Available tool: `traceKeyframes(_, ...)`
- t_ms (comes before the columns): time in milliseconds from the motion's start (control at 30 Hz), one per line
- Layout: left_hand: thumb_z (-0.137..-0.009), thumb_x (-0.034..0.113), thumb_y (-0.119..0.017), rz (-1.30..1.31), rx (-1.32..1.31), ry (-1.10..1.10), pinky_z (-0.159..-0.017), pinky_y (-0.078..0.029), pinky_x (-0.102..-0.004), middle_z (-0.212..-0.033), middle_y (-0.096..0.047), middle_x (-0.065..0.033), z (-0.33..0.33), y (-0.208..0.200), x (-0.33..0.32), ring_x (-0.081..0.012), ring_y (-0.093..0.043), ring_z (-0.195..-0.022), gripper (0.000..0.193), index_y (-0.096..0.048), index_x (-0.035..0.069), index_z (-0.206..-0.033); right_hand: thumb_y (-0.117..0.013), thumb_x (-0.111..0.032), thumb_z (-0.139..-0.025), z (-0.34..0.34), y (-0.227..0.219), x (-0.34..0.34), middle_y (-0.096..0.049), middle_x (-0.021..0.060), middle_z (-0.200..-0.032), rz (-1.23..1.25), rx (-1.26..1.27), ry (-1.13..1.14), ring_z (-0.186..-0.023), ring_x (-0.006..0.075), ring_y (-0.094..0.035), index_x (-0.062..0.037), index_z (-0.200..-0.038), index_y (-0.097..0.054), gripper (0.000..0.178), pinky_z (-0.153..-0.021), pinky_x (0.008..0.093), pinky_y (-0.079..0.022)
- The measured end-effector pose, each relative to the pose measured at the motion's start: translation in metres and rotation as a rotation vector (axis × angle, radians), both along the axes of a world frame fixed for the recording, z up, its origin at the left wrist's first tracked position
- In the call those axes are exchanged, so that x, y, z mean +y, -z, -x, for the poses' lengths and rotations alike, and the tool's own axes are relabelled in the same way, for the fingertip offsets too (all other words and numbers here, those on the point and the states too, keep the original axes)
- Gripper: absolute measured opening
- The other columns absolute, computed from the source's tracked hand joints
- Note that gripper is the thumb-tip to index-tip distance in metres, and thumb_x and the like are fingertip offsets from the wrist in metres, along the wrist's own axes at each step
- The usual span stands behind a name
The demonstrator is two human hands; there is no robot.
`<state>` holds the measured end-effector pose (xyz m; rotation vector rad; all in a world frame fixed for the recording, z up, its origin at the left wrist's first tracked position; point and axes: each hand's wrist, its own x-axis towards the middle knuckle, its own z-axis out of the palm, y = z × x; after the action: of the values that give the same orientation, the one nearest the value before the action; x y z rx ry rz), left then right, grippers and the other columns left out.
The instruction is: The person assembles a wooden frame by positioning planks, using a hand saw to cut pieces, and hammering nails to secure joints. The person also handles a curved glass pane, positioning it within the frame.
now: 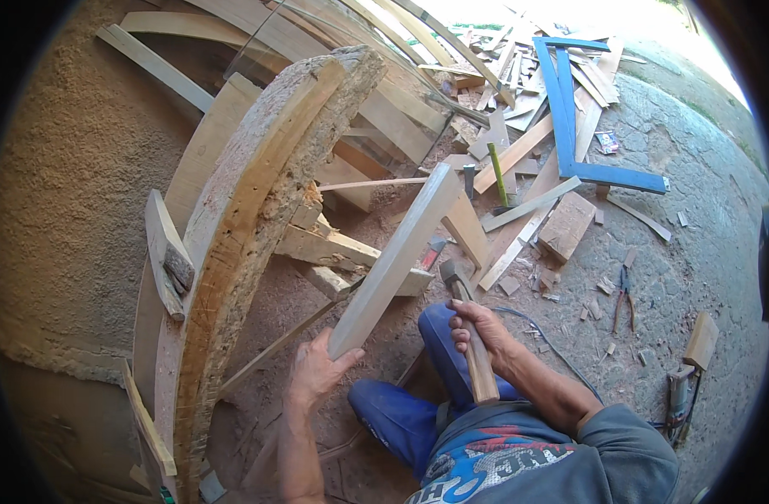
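My left hand (314,367) is closed around the near end of a pale planed wooden piece (393,265). It slants up and away, and a shorter wooden leg (465,228) angles down from its far end. My right hand (478,326) grips a hammer (482,378) by its thick wooden handle, with the dark metal head (454,274) pointing away from me. The hammer is apart from the wooden piece, over my blue-trousered knees. Left of my left hand rises a thick, rough-edged wooden slab bench (225,244), propped on rough timbers (330,249).
Offcuts (569,225) and scrap boards lie heaped ahead, under a blue angled frame (561,109). Pliers (625,302) and a corded power tool (678,395) lie on the right. Curved boards (208,160) lean against the left wall (57,210).
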<state>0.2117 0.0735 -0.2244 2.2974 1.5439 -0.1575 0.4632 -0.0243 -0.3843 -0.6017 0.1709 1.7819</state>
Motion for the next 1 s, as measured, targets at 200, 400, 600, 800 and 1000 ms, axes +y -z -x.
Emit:
traceKeyframes(200,-0.082,0.022,-0.072,0.391,-0.309,0.055,-0.087,-0.051,-0.0372,-0.106,-0.069,-0.0142,-0.011,0.001,0.032,-0.0229,-0.066,-0.098,0.057,-0.055,0.004,-0.134,-0.059,-0.029,-0.099,0.011,-0.035,-0.002,-0.053,0.0003,-0.073,0.053,0.058,0.041,-0.051,0.0083,-0.05,-0.0112,-0.111,-0.05,0.024,-0.043,0.0248,-0.05)
traceKeyframes(400,-0.081,0.018,-0.07,0.325,-0.26,0.062,-0.091,-0.049,-0.0352,-0.113,-0.067,-0.0128,-0.01,0.006,0.024,-0.0192,-0.063,-0.101,0.058,-0.053,0.001,-0.134,-0.057,-0.029,-0.099,0.017,-0.059,0.012,-0.053,0.0017,-0.074,-0.012,0.059,0.048,-0.051,0.0108,-0.052,-0.0113,-0.109,-0.049,0.022,-0.043,0.0276,-0.053)
traceKeyframes(600,-0.081,0.018,-0.07,0.301,-0.272,0.11,-0.094,-0.048,-0.0357,-0.117,-0.066,-0.0149,-0.008,0.008,0.024,-0.0219,-0.063,-0.106,0.062,-0.051,0.002,-0.137,-0.058,-0.028,-0.099,0.013,-0.049,0.008,-0.052,0.0021,-0.075,-0.029,0.008,0.036,-0.051,0.0106,-0.052,-0.0106,-0.106,-0.049,0.021,-0.043,0.0278,-0.053)
traceKeyframes(800,-0.082,0.023,-0.07,0.288,-0.274,0.129,-0.093,-0.05,-0.041,-0.114,-0.066,-0.0227,-0.009,0.007,0.024,-0.0321,-0.065,-0.107,0.059,-0.052,0.003,-0.135,-0.061,-0.027,-0.096,0.014,-0.05,0.02,-0.052,0.0013,-0.075,0.071,-0.003,0.111,-0.052,0.0108,-0.054,-0.0132,-0.101,-0.044,0.022,-0.043,0.0288,-0.053)
traceKeyframes(1000,-0.082,0.022,-0.071,0.275,-0.279,0.132,-0.093,-0.051,-0.0405,-0.115,-0.066,-0.0223,-0.009,0.005,0.022,-0.0316,-0.066,-0.107,0.059,-0.052,0.002,-0.134,-0.06,-0.026,-0.097,0.01,-0.053,0.009,-0.052,0.0021,-0.075,-0.111,-0.094,0.009,-0.051,0.0109,-0.052,-0.0139,-0.099,-0.043,0.021,-0.041,0.0283,-0.051)
